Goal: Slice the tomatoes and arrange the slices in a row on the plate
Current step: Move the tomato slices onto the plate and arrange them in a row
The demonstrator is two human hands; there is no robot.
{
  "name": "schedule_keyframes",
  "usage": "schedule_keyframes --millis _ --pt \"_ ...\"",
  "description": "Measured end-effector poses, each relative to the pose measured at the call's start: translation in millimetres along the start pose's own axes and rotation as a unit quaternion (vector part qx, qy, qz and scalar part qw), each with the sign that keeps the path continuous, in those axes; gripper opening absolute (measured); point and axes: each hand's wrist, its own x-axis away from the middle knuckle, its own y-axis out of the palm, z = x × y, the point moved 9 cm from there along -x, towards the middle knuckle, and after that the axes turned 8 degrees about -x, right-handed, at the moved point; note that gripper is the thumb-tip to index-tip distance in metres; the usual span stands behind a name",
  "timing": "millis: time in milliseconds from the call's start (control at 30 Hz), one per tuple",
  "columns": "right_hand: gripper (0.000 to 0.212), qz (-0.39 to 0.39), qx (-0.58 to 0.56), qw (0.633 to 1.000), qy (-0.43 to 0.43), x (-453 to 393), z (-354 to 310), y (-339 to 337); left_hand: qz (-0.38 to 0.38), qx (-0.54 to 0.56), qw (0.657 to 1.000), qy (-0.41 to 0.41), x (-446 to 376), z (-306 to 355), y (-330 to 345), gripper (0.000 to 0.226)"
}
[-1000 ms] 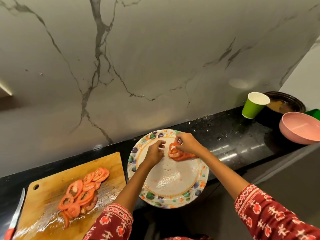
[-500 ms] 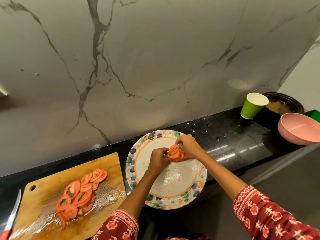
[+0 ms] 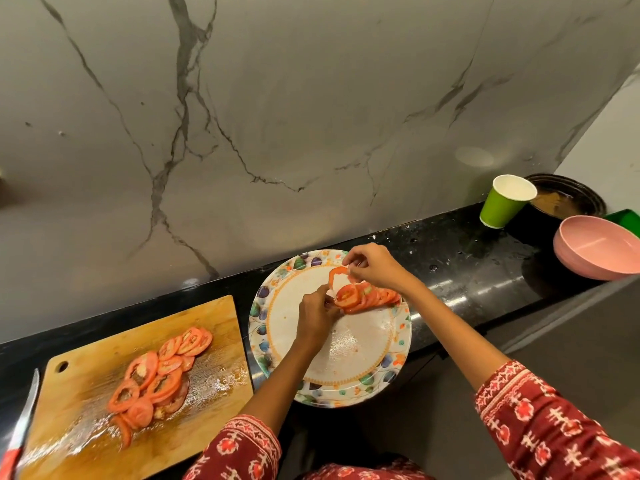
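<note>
A patterned plate (image 3: pixel 277 341) lies on the black counter. A short row of overlapping tomato slices (image 3: pixel 374 297) sits on its far half. My left hand (image 3: pixel 317 315) pinches the leftmost slice (image 3: pixel 346 295) of that row at its edge. My right hand (image 3: pixel 372 266) is over the plate's far rim and pinches a thin ring-shaped tomato slice (image 3: pixel 336 271) that hangs from its fingertips. A pile of cut tomato slices (image 3: pixel 159 372) lies on the wet wooden cutting board (image 3: pixel 207 327) to the left of the plate.
A knife (image 3: pixel 20 431) with a red handle lies at the board's left edge. At the far right stand a green paper cup (image 3: pixel 504 202), a pink bowl (image 3: pixel 595 247) and a dark pan (image 3: pixel 568 199). A marble wall rises behind the counter.
My right hand has lifted away from the row toward the plate's far rim, with a ring-shaped slice now in its fingers. My left hand stays at the row's left end.
</note>
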Motion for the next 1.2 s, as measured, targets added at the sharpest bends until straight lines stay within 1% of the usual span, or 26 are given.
schedule_keyframes --millis 100,167,233,333,467,567,667,867,967,1033,1133,1200 --pt "0.010 -0.035 -0.008 0.999 0.041 1.3 14.4 9.3 0.012 0.003 1.000 -0.022 3.1 -2.7 -2.2 0.068" --pt "0.012 -0.035 0.016 0.997 0.067 2.6 29.6 14.6 0.011 -0.008 0.999 -0.032 3.1 -5.4 -3.4 0.073" --pt "0.013 -0.021 0.044 0.996 0.075 3.6 38.8 17.8 0.008 -0.015 1.000 -0.021 3.2 -4.1 -4.7 0.065" --pt "0.012 -0.003 0.054 0.996 0.077 4.0 40.6 22.6 0.006 -0.013 1.000 -0.009 2.5 -3.0 -6.2 0.051" --pt "0.013 -0.001 0.079 0.994 0.075 2.0 38.3 25.3 0.000 -0.012 1.000 0.002 2.8 -1.9 -3.8 0.045" --pt "0.016 0.007 0.094 0.993 0.065 1.2 36.2 23.8 0.003 -0.010 1.000 -0.016 2.2 -4.9 -4.1 0.049" --pt "0.018 0.040 0.093 0.994 0.052 0.4 33.1 18.6 -0.001 -0.015 1.000 -0.020 0.9 -7.0 -5.0 0.053" --pt "0.016 0.088 0.085 0.992 0.010 -4.3 18.4 17.9 -0.001 -0.002 1.000 -0.028 3.9 -15.9 -17.7 0.043" --pt "0.017 0.101 0.083 0.991 0.001 -5.4 7.0 25.8 0.021 0.003 0.999 -0.034 9.8 -29.1 -36.3 0.036" --pt "0.016 0.104 0.083 0.991 -0.017 -4.6 -3.6 33.5 0.040 -0.006 0.999 -0.034 15.3 -39.7 -52.9 0.036" --pt "0.012 0.091 0.078 0.991 -0.055 -0.6 -22.8 53.5 0.088 -0.029 0.995 -0.030 29.3 -58.8 -84.5 0.036" --pt "0.012 0.076 0.074 0.992 -0.066 1.2 -32.5 69.8 0.118 -0.033 0.992 -0.031 39.9 -69.8 -104.7 0.029"
